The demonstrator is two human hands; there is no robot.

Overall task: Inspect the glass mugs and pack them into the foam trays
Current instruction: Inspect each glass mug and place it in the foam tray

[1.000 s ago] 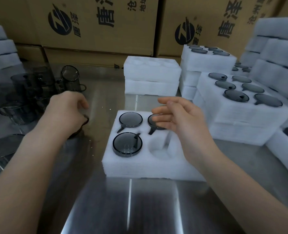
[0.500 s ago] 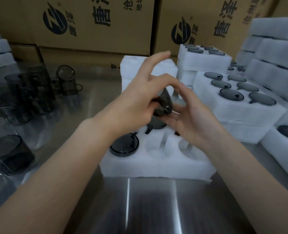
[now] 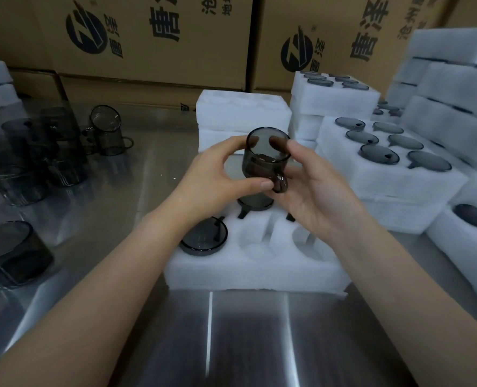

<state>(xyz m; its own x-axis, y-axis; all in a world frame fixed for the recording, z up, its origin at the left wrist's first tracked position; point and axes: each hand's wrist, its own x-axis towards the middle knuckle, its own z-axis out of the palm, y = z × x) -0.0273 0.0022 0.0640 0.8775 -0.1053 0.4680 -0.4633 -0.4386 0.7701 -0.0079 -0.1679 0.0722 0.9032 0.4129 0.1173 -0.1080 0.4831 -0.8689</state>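
Above foam tray (image 3: 259, 272), smoky grey glass mug (image 3: 265, 163).

- We see two hands, the left hand (image 3: 212, 174) and the right hand (image 3: 315, 196), both bare from fingertips to wrist.
- We find the left forearm (image 3: 106, 280) bare along all of its length in view, from the wrist to the lower left edge, and the skin looks smooth.
- We find the right forearm (image 3: 413, 289) just as bare, from the wrist to the lower right edge.
- We can make out one thumbnail (image 3: 266, 185) on the left hand: it is cut short, rounded at the tip, and has a dull shine.
- We note slim fingers on both hands and faint creases across the right palm.
- We cannot tell any finer marks on the skin, as the light is dim and the picture soft.
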